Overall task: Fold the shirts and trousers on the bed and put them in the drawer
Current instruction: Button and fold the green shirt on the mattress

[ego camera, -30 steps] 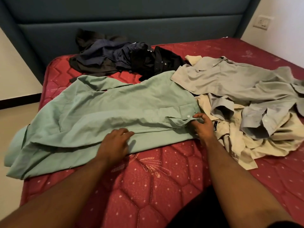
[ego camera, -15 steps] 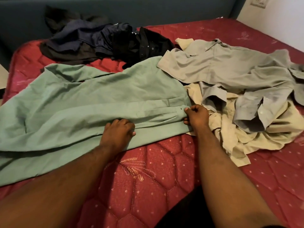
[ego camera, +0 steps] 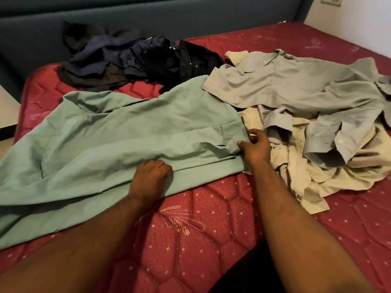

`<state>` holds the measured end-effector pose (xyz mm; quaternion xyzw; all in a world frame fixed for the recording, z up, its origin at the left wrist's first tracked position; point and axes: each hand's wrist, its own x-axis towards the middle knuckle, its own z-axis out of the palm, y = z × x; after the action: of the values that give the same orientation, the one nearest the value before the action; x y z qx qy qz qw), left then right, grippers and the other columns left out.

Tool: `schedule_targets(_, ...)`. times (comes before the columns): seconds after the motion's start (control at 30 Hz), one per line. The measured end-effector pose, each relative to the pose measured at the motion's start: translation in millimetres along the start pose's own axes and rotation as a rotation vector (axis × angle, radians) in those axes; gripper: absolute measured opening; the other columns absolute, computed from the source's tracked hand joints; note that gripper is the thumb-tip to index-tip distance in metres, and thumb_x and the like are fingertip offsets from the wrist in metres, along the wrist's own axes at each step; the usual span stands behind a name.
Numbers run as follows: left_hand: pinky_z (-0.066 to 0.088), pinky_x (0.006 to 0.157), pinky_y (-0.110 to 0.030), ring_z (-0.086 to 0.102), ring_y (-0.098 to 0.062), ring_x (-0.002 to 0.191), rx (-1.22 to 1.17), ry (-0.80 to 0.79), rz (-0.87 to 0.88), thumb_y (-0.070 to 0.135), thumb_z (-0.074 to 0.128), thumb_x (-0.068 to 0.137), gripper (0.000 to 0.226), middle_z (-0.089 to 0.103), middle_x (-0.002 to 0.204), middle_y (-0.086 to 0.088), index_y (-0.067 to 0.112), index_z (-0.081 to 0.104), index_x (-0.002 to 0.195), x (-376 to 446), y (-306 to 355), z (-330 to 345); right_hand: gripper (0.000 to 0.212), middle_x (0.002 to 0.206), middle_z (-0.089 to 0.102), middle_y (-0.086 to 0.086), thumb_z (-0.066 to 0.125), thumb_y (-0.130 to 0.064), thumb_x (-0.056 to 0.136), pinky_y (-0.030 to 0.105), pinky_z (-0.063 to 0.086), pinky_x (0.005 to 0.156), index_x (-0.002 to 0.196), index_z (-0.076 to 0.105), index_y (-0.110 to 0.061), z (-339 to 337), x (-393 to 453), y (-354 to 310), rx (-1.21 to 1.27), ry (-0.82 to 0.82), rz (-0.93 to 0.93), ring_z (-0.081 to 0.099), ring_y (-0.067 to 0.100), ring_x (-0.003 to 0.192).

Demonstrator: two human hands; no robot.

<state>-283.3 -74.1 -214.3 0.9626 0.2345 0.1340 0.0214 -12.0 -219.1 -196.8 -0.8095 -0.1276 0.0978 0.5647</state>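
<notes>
I see the green shirt [ego camera: 118,144] spread across the left and middle of the bed [ego camera: 201,240], lying flat on the red quilted mattress with its near edge running toward me. My left hand [ego camera: 150,178] rests on that near edge, fingers curled under with cloth bunched beneath them, so the grip there is clamped on the green shirt. My right hand [ego camera: 255,148] sits at the shirt's right end, thumb and fingers pinching the folded flap of fabric by a small button; that grip is closed on the same shirt too.

Just right of the right hand lies a cream garment [ego camera: 338,166], crumpled, and over it a grey shirt [ego camera: 296,85] sprawled open with one cuffed sleeve hanging toward me. The grey shirt's left edge touches the green shirt's far right corner.

Farther back, near the dark padded headboard [ego camera: 169,15], a heap of dark clothes [ego camera: 127,58] is piled; I cannot tell shirts from trousers in it. A pale wall with a socket plate [ego camera: 331,0] shows at upper right.
</notes>
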Motion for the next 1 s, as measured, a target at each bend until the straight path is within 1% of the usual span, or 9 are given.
schedule_targets(0.2, 0.041, 0.064, -0.038, 0.052, -0.023, 0.074, -0.182, 0.27, 0.1, 0.014, 0.047, 0.087, 0.018, 0.06, 0.084, -0.002, 0.012, 0.065, 0.091, -0.8, 28.9, -34.9, 0.037, 0.098, 0.059, 0.001, 0.064, 0.002, 0.075, 0.024, 0.045, 0.073, 0.102, 0.061, -0.023, -9.0, 13.7, -19.7, 0.155, 0.29, 0.045, 0.058, 0.017, 0.087)
schedule_targets(0.33, 0.042, 0.069, -0.035, 0.058, -0.023, 0.082, -0.053, -0.062, 0.129, 0.043, 0.043, 0.086, 0.031, 0.059, 0.091, 0.003, 0.023, 0.066, 0.093, -15.9, 37.7, -18.5, 0.041, 0.113, 0.058, 0.015, 0.059, 0.003, 0.076, 0.028, 0.043, 0.084, 0.114, 0.062, -0.011, -1.5, 3.3, 3.8, -0.198, 0.191, -0.033, 0.056, 0.029, 0.102)
schedule_targets(0.43, 0.045, 0.085, -0.04, 0.059, -0.027, 0.105, -0.045, -0.138, 0.099, 0.05, 0.049, 0.084, 0.043, 0.059, 0.115, -0.002, 0.024, 0.062, 0.115, -21.4, 33.2, -5.4, 0.04, 0.122, 0.053, 0.021, 0.056, 0.008, 0.08, 0.03, 0.039, 0.098, 0.117, 0.063, -0.004, -2.5, 1.3, 8.6, -0.26, 0.22, -0.19, 0.053, 0.034, 0.112)
schedule_targets(0.53, 0.022, 0.111, -0.044, 0.037, -0.029, 0.138, -0.018, -0.203, 0.116, 0.058, 0.045, 0.086, 0.064, 0.045, 0.146, -0.007, 0.023, 0.048, 0.139, -23.7, 27.6, 0.3, 0.039, 0.126, 0.052, 0.02, 0.056, 0.009, 0.079, 0.033, 0.04, 0.099, 0.115, 0.064, -0.005, -8.2, 6.8, 7.0, -0.245, 0.273, -0.218, 0.052, 0.034, 0.117)
schedule_targets(0.7, -0.014, 0.117, -0.03, -0.002, -0.015, 0.149, -0.142, -0.314, 0.177, 0.067, 0.001, 0.092, 0.076, 0.007, 0.159, 0.008, 0.027, 0.019, 0.154, -27.3, 22.1, 4.2, 0.039, 0.122, 0.054, 0.02, 0.057, 0.008, 0.078, 0.034, 0.044, 0.095, 0.114, 0.066, -0.005, -7.8, 11.0, 12.5, -0.228, 0.285, -0.172, 0.056, 0.036, 0.109)
schedule_targets(0.77, -0.011, 0.118, -0.024, -0.001, -0.012, 0.149, -0.295, -0.304, 0.122, 0.06, 0.005, 0.096, 0.069, 0.007, 0.159, 0.008, 0.025, 0.017, 0.154, -26.6, 20.9, 6.9, 0.038, 0.119, 0.056, 0.02, 0.06, 0.005, 0.078, 0.034, 0.044, 0.094, 0.114, 0.066, -0.006, -9.6, 14.8, 13.4, -0.215, 0.266, -0.141, 0.057, 0.036, 0.108)
schedule_targets(0.87, 0.007, 0.123, -0.031, 0.016, -0.016, 0.149, -0.5, -0.221, -0.027, 0.025, 0.032, 0.102, 0.05, 0.026, 0.158, -0.001, 0.018, 0.029, 0.151, -20.7, 22.5, 6.8, 0.04, 0.128, 0.052, 0.023, 0.064, -0.002, 0.085, 0.027, 0.033, 0.102, 0.124, 0.06, -0.002, -7.1, 10.2, 12.0, -0.336, 0.08, -0.184, 0.049, 0.035, 0.12)
schedule_targets(0.93, 0.007, 0.121, -0.031, 0.021, -0.02, 0.148, -0.438, -0.213, -0.059, 0.016, 0.039, 0.102, 0.046, 0.032, 0.156, -0.005, 0.014, 0.038, 0.148, -15.6, 24.0, 3.6, 0.047, 0.142, 0.039, 0.026, 0.059, -0.006, 0.089, 0.031, 0.026, 0.112, 0.135, 0.051, -0.002, -5.1, -2.0, 9.3, -0.501, -0.034, -0.252, 0.036, 0.037, 0.133)
schedule_targets(1.0, 0.003, 0.118, -0.027, 0.019, -0.019, 0.148, -0.355, -0.259, -0.045, 0.016, 0.043, 0.102, 0.046, 0.03, 0.157, -0.005, 0.015, 0.039, 0.147, -12.4, 22.9, -1.0, 0.053, 0.149, 0.028, 0.027, 0.055, -0.004, 0.089, 0.038, 0.022, 0.117, 0.141, 0.044, -0.004, -3.6, -20.2, 3.3, -0.571, 0.003, -0.288, 0.026, 0.039, 0.14)
